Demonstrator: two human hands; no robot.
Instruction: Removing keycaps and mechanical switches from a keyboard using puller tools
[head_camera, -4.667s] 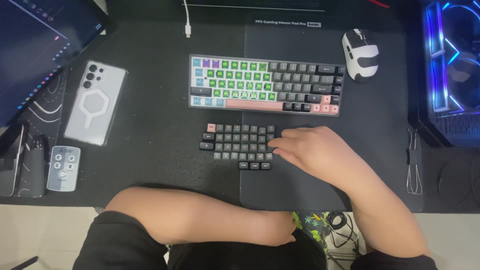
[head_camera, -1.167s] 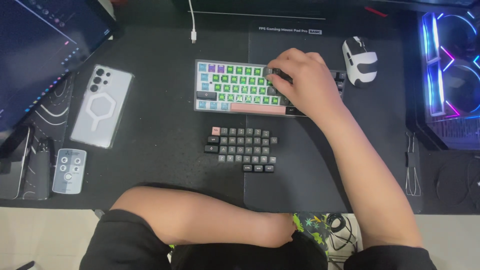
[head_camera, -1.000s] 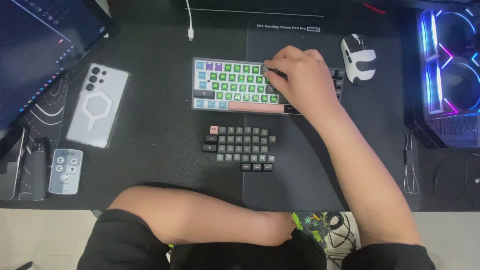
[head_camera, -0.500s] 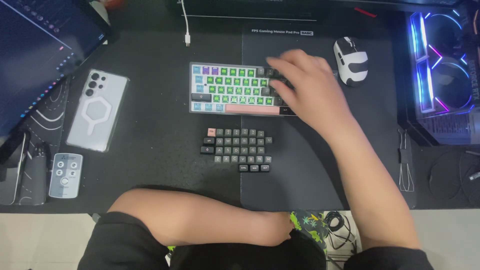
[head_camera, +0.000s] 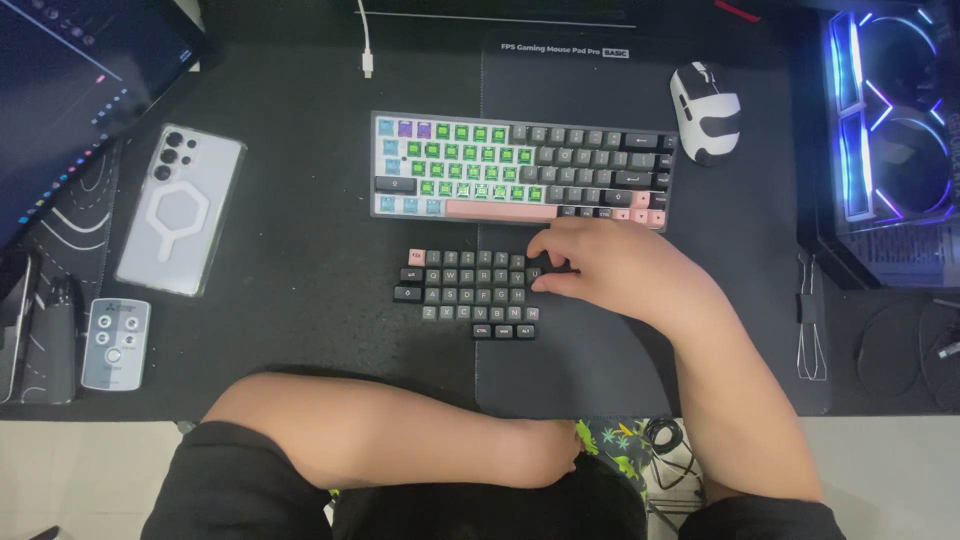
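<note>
Desk inventory as I read it from the head camera.

1. Loose keycaps (head_camera: 468, 292): a grey-and-black cluster with one pink cap at its upper left, laid out in rows on the desk mat (head_camera: 300, 300), just below the keyboard and straddling the left edge of the mouse pad.
2. Right hand (head_camera: 610, 268): I see it resting at the right end of the cluster, fingers (head_camera: 545, 265) curled and drawn together, tips touching the rightmost caps. Whether a cap is pinched between them I cannot tell.
3. Left hand (head_camera: 545, 455): lying along the near edge of the desk, forearm across the body, fingers loosely closed with nothing visible in them; well apart from the keycaps.
4. Keyboard (head_camera: 520, 168): compact, at the middle of the desk toward the far edge. Left half carries green, blue and purple caps; right half grey and black, with a pink space bar.
5. Mouse pad (head_camera: 600, 360): dark, under the keyboard's right half and the right hand.
6. Mouse (head_camera: 706, 112): white and black, just beside the keyboard's right end.
7. Phone (head_camera: 180, 208): clear case, face down, left of the keyboard.
8. Small remote (head_camera: 115, 343): grey, near the left near corner.
9. Cable end (head_camera: 367, 62): white, at the far edge.
</note>
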